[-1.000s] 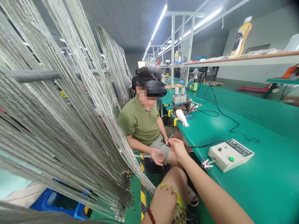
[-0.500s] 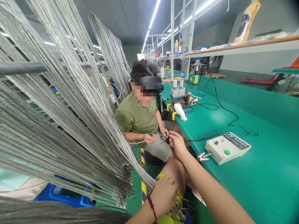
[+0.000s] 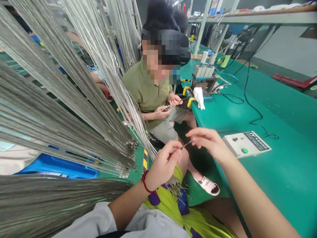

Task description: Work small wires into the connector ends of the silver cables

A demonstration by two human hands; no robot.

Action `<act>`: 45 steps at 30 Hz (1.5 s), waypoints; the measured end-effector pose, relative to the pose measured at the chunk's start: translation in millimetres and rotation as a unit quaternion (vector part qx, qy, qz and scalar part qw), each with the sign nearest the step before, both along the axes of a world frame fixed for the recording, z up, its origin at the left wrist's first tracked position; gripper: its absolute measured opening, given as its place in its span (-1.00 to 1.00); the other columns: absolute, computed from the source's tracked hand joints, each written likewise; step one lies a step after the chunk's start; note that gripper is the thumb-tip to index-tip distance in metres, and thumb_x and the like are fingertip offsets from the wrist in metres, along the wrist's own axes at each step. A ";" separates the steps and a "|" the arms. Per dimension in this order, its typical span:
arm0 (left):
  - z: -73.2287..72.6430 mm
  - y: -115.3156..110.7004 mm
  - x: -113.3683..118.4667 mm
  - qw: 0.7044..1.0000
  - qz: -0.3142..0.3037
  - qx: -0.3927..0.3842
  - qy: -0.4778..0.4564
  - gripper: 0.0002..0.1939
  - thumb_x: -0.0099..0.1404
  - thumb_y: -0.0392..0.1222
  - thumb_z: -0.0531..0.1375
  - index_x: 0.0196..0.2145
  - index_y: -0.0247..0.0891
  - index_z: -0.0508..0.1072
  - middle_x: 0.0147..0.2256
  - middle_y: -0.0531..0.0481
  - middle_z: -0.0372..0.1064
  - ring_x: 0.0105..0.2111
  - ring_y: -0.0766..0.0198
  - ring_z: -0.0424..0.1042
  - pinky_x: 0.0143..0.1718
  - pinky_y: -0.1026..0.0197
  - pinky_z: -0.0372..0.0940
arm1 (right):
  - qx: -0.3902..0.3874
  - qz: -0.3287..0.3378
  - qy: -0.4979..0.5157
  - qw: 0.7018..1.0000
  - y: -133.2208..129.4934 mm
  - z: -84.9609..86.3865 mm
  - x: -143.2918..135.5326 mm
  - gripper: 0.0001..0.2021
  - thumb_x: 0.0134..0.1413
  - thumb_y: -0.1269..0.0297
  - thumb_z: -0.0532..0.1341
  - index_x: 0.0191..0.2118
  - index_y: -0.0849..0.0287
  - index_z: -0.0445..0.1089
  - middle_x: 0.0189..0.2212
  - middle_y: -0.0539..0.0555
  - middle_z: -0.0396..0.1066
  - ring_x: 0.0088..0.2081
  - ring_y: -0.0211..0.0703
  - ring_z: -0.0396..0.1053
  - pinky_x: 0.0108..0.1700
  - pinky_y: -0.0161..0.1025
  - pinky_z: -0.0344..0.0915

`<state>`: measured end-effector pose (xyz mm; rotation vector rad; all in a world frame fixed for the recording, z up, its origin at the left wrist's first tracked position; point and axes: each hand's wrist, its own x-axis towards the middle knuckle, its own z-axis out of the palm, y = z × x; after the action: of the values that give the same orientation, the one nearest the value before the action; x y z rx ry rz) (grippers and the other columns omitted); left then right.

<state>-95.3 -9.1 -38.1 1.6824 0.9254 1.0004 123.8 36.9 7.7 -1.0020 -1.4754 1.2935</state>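
My left hand [image 3: 165,162], with a red bracelet at the wrist, pinches a thin dark wire end [image 3: 186,144] between thumb and fingers above my lap. At the wire's other end my right hand [image 3: 206,141] closes its thumb and fingertips on it. A bundle of grey cables [image 3: 128,105] hangs down from the upper left and passes beneath my left hand, its stripped ends lying on the yellow-green cloth on my lap. Opposite me a person in a green shirt [image 3: 146,89] holds a thin cable in both hands.
At the right, a green table [image 3: 277,172] carries a white control box [image 3: 247,144] with a green button, a metal press [image 3: 204,74] with a white glove [image 3: 198,98], and black cords. More cables [image 3: 61,86] hang at the left above a blue crate [image 3: 59,165].
My right hand has drawn back from the person's hands toward my left hand. My left hand has risen from the cable bundle, and both now hold the wire end. The view has tilted down.
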 end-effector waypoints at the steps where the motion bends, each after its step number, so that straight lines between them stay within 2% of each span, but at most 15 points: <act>1: 4.1 1.5 1.5 1.000 0.009 -0.005 -0.022 -0.75 0.66 0.03 -0.01 0.03 -0.16 0.32 -0.42 0.13 0.28 -0.50 0.34 0.25 -0.43 0.29 0.19 | 0.006 0.015 0.012 1.000 -6.3 -1.8 -1.7 -0.83 0.09 0.31 0.38 -0.21 0.07 0.72 -0.39 0.05 0.60 -0.42 -0.18 0.40 -0.40 -0.26 0.29; 3: 11.9 4.1 5.6 0.997 0.021 -0.017 -0.074 -0.76 0.65 0.04 0.04 0.02 -0.16 0.33 -0.42 0.15 0.29 -0.55 0.38 0.20 -0.49 0.32 0.16 | 0.025 0.024 0.038 0.999 -15.1 -4.3 -10.3 -0.88 0.11 0.28 0.44 -0.21 0.05 0.72 -0.30 0.07 0.64 -0.36 -0.16 0.47 -0.33 -0.24 0.37; 6: 21.4 4.8 12.1 0.987 0.033 -0.033 -0.150 -0.79 0.60 0.01 0.16 -0.02 -0.17 0.39 -0.40 0.12 0.38 -0.59 0.42 0.22 -0.54 0.35 0.15 | 0.071 -0.026 0.070 0.995 -22.4 -0.4 -27.5 -0.98 0.12 0.29 0.48 -0.30 0.04 0.68 -0.31 0.05 0.64 -0.31 -0.15 0.53 -0.25 -0.24 0.45; 7: 24.1 4.1 14.0 0.986 0.040 -0.036 -0.160 -0.81 0.58 -0.01 0.20 -0.04 -0.17 0.42 -0.39 0.10 0.40 -0.58 0.42 0.26 -0.55 0.35 0.16 | 0.085 -0.046 0.073 0.993 -24.4 2.4 -32.1 -0.96 0.13 0.30 0.48 -0.35 0.05 0.66 -0.34 0.04 0.63 -0.31 -0.16 0.53 -0.24 -0.25 0.46; 10: 33.2 0.8 19.0 0.987 0.072 -0.020 -0.141 -0.87 0.55 -0.08 0.24 -0.11 -0.17 0.47 -0.38 0.10 0.40 -0.51 0.39 0.37 -0.50 0.35 0.24 | 0.115 -0.087 0.064 0.988 -30.5 11.9 -39.3 -0.88 0.19 0.33 0.45 -0.40 0.06 0.63 -0.38 0.03 0.62 -0.33 -0.19 0.53 -0.25 -0.30 0.45; 13: 47.8 -1.7 25.6 0.989 0.097 0.033 -0.111 -0.92 0.54 -0.16 0.24 -0.15 -0.18 0.49 -0.35 0.09 0.42 -0.43 0.37 0.40 -0.41 0.34 0.28 | 0.135 -0.116 0.081 0.981 -36.9 20.4 -39.3 -0.88 0.17 0.37 0.45 -0.39 0.06 0.64 -0.39 0.03 0.63 -0.30 -0.19 0.55 -0.23 -0.33 0.47; 17: 69.9 -2.8 35.9 0.984 0.115 0.110 -0.081 -0.89 0.55 -0.21 0.19 -0.18 -0.19 0.51 -0.37 0.10 0.43 -0.41 0.36 0.37 -0.37 0.34 0.26 | 0.141 -0.159 0.131 0.968 -43.7 28.6 -36.4 -0.91 0.15 0.39 0.46 -0.29 0.01 0.69 -0.36 0.01 0.64 -0.41 -0.27 0.48 -0.37 -0.38 0.42; 20: 78.0 -4.9 40.8 0.983 0.114 0.116 -0.086 -0.84 0.58 -0.21 0.16 -0.17 -0.19 0.52 -0.37 0.11 0.43 -0.43 0.38 0.36 -0.39 0.35 0.24 | 0.154 -0.174 0.146 0.962 -46.4 31.0 -34.3 -0.90 0.15 0.39 0.47 -0.29 0.01 0.70 -0.33 0.01 0.66 -0.47 -0.32 0.41 -0.42 -0.40 0.37; 25: 75.3 -11.4 43.6 0.984 0.102 0.086 -0.118 -0.78 0.61 -0.17 0.12 -0.13 -0.18 0.57 -0.39 0.10 0.41 -0.42 0.36 0.34 -0.39 0.34 0.25 | 0.149 -0.151 0.159 0.964 -48.8 31.0 -32.2 -0.93 0.17 0.36 0.49 -0.33 0.04 0.67 -0.40 0.01 0.62 -0.46 -0.29 0.42 -0.42 -0.37 0.36; 30: 65.3 -12.4 45.6 0.978 0.109 0.026 -0.173 -0.74 0.61 -0.09 0.14 -0.16 -0.21 0.58 -0.42 0.08 0.31 -0.47 0.36 0.19 -0.45 0.29 0.12 | 0.135 -0.134 0.167 0.967 -48.8 28.4 -33.7 -0.93 0.17 0.30 0.50 -0.34 0.05 0.67 -0.40 0.02 0.61 -0.46 -0.28 0.40 -0.41 -0.34 0.34; 35: 55.9 -9.8 49.8 0.951 0.057 -0.082 -0.293 -0.71 0.57 0.03 0.22 -0.19 -0.24 0.55 -0.51 0.15 0.09 -0.54 0.39 0.00 -0.53 0.27 -0.08 | 0.111 -0.147 0.186 0.965 -49.7 24.9 -37.2 -0.91 0.13 0.23 0.53 -0.37 0.03 0.68 -0.45 0.01 0.57 -0.46 -0.25 0.37 -0.40 -0.30 0.32; 38: 54.0 -11.1 50.3 0.940 0.041 -0.109 -0.320 -0.71 0.54 0.06 0.26 -0.19 -0.23 0.55 -0.52 0.17 0.03 -0.54 0.39 -0.04 -0.54 0.27 -0.13 | 0.097 -0.156 0.182 0.966 -52.3 25.1 -38.6 -0.90 0.12 0.22 0.53 -0.37 0.03 0.67 -0.46 0.02 0.56 -0.45 -0.21 0.36 -0.41 -0.28 0.30; 41: 53.6 -12.4 49.0 0.942 0.029 -0.107 -0.317 -0.69 0.52 0.10 0.27 -0.17 -0.22 0.55 -0.51 0.16 0.04 -0.54 0.38 -0.03 -0.53 0.27 -0.12 | 0.061 -0.154 0.217 0.962 -54.0 26.4 -41.9 -0.89 0.07 0.22 0.54 -0.40 0.03 0.66 -0.50 0.01 0.51 -0.48 -0.22 0.31 -0.44 -0.28 0.26; 45: 54.8 -11.8 47.8 0.950 0.028 -0.079 -0.301 -0.70 0.48 0.10 0.33 -0.16 -0.21 0.54 -0.42 0.08 0.28 -0.49 0.37 0.11 -0.49 0.28 0.01 | 0.000 -0.133 0.295 0.946 -52.1 23.7 -49.2 -0.88 -0.05 0.20 0.58 -0.44 0.00 0.67 -0.50 0.01 0.49 -0.50 -0.23 0.29 -0.47 -0.30 0.25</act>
<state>-47.5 -20.9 16.7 1.1147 0.6240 1.3372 74.5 -15.1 31.3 -0.6958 -0.8499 1.2492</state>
